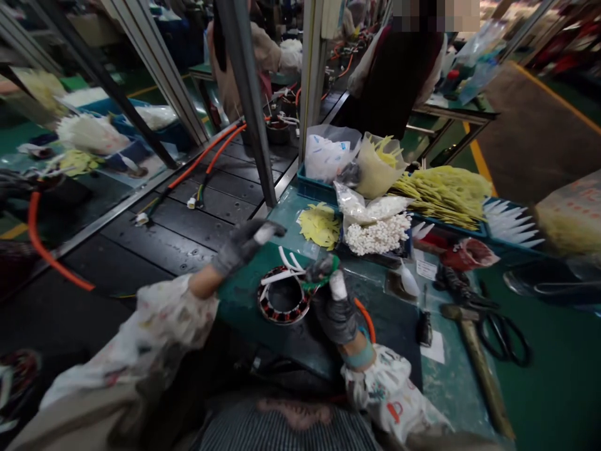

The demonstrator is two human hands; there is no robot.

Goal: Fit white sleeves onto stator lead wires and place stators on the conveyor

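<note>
A round motor stator point(267, 310) lies on the green work table, with white sleeves point(282, 274) and a green wire bundle point(312, 285) at its upper right edge. My right hand point(335, 310), in a dark glove with white tape on the thumb, closes around the bundle beside the stator. Past this hand an orange cable point(365, 318) curves downward. My left hand point(241, 247), also gloved and slightly blurred, is above the table's left edge. Its fingers stretch toward a pile of yellow cut pieces point(319, 225), apart from them, with nothing seen in the grip.
Blue trays with yellow strips point(441, 194), white tubes point(378, 233) and bags line the back. A hammer point(474, 357), scissors point(504, 338) and a screwdriver point(425, 326) lie at right. Metal posts point(248, 94) border the conveyor point(164, 244) carrying orange cables. Two people work beyond.
</note>
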